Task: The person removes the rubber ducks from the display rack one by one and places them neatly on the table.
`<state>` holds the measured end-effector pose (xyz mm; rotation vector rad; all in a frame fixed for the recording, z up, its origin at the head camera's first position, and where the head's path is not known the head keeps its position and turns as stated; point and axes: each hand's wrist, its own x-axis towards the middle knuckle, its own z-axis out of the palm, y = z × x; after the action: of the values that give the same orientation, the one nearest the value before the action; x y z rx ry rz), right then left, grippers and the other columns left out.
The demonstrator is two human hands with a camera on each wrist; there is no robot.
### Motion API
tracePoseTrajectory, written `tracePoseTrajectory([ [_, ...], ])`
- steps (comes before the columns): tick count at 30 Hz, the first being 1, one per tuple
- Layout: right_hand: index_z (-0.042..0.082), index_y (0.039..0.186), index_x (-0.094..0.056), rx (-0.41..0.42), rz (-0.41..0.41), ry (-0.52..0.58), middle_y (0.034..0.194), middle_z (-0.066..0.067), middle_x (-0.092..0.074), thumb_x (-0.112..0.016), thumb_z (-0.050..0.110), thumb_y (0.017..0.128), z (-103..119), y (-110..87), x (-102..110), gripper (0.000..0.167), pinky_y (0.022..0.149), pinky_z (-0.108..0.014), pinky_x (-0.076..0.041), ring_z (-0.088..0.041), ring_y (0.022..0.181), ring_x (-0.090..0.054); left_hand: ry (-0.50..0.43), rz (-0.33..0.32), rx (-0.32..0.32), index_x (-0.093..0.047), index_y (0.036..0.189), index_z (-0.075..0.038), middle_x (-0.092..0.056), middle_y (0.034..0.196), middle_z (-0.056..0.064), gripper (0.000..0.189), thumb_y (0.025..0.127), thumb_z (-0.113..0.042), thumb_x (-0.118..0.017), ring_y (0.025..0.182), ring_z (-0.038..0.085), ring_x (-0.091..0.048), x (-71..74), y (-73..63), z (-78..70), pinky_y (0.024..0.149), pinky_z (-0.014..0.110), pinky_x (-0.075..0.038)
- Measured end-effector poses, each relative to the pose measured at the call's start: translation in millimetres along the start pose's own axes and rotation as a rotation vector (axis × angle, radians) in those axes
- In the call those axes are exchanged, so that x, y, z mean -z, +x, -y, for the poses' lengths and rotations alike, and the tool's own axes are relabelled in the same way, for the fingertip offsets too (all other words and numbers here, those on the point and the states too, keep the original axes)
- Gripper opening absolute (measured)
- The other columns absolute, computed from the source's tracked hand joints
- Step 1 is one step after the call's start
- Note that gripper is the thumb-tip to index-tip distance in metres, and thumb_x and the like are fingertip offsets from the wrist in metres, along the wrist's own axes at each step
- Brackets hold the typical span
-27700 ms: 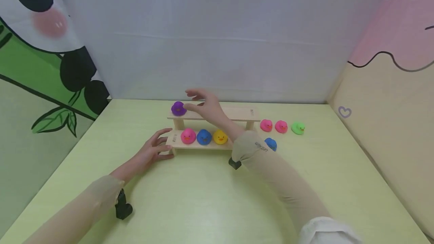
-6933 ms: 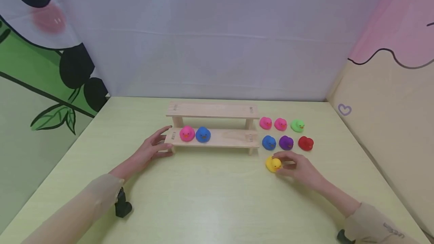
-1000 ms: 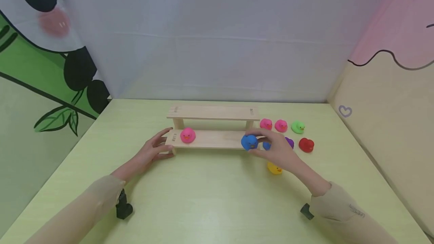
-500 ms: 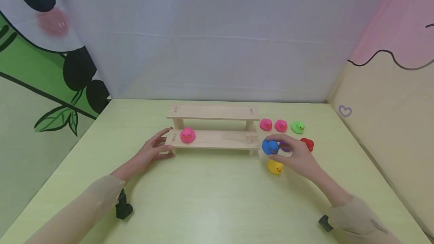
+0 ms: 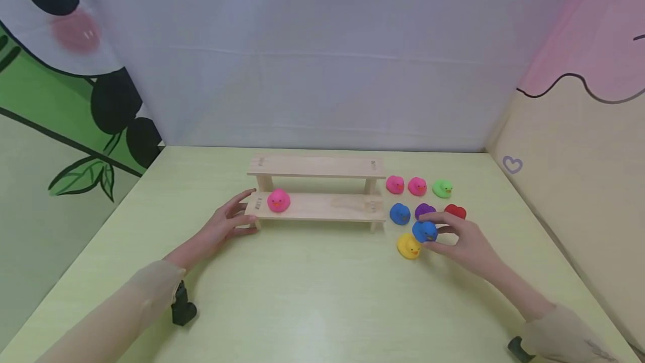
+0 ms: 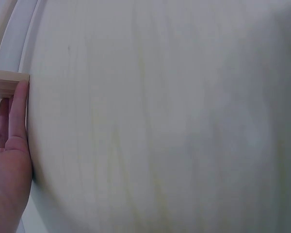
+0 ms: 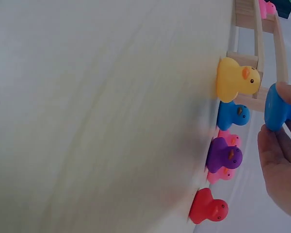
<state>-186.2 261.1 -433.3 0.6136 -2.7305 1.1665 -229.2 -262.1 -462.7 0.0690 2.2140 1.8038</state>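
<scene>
My right hand (image 5: 466,242) pinches a blue rubber duck (image 5: 425,231) between thumb and fingertips. In the right wrist view this blue duck (image 7: 275,108) is held up off the table, tilted, beyond the yellow duck (image 7: 233,80). In the head view it overlaps the yellow duck's right side. My left hand (image 5: 224,223) rests its fingers against the left end of the two-tier wooden stand (image 5: 332,206). Those fingers (image 6: 19,109) look straight in the left wrist view, touching the board's end. One pink duck (image 5: 279,200) sits at the left of the lower step; the upper step is bare.
Right of the stand, two pink ducks (image 5: 417,186) and a green duck (image 5: 442,188) form a back row. Before them sit another blue duck (image 5: 400,214), a purple duck (image 5: 424,210) and a red duck (image 5: 456,211), partly behind my hand. A cloth wall (image 5: 322,99) stands behind.
Earlier, purple and yellow ducks also stood on the stand; now only the pink one does. Over the last second my right hand carried the blue duck right and nearer. The left hand stayed put.
</scene>
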Motion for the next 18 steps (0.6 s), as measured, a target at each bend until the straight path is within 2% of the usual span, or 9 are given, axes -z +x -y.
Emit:
tracePoseTrajectory([
  [4, 0.017, 0.124, -0.066, -0.029, 0.014, -0.023, 0.116, -0.003, -0.07, -0.082, 0.018, 0.08, -8, -6.7, 4, 0.046, 0.087, -0.026, -0.06, -0.024, 0.1, -0.069, 0.007, -0.001, 0.002, -0.015, 0.159, -0.031, -0.03, 0.157, 0.018, 0.079, 0.097, -0.031, -0.064, 0.13, 0.029, -0.05, -0.3, -0.3, -0.6, 0.1, 0.037, -0.056],
  [11, 0.018, 0.123, -0.067, -0.062, 0.073, -0.043, 0.118, -0.004, -0.07, -0.083, 0.022, 0.08, -17, -11.1, 12, 0.047, 0.086, -0.031, -0.061, -0.026, 0.1, -0.069, 0.004, -0.003, 0.006, -0.017, 0.159, -0.031, -0.03, 0.157, 0.018, 0.078, 0.097, -0.031, -0.064, 0.133, 0.032, -0.048, -1.1, -1.0, -1.6, 0.1, 0.037, -0.056],
  [18, 0.014, 0.121, -0.067, -0.104, 0.177, -0.085, 0.117, -0.008, -0.07, -0.083, 0.019, 0.078, -28, -7.9, 14, 0.047, 0.085, -0.036, -0.062, -0.029, 0.104, -0.068, 0.003, 0.005, -0.004, -0.016, 0.159, -0.03, -0.029, 0.157, 0.019, 0.078, 0.097, -0.029, -0.063, 0.131, 0.029, -0.049, -1.5, -0.8, -2.7, 0.099, 0.036, -0.056],
])
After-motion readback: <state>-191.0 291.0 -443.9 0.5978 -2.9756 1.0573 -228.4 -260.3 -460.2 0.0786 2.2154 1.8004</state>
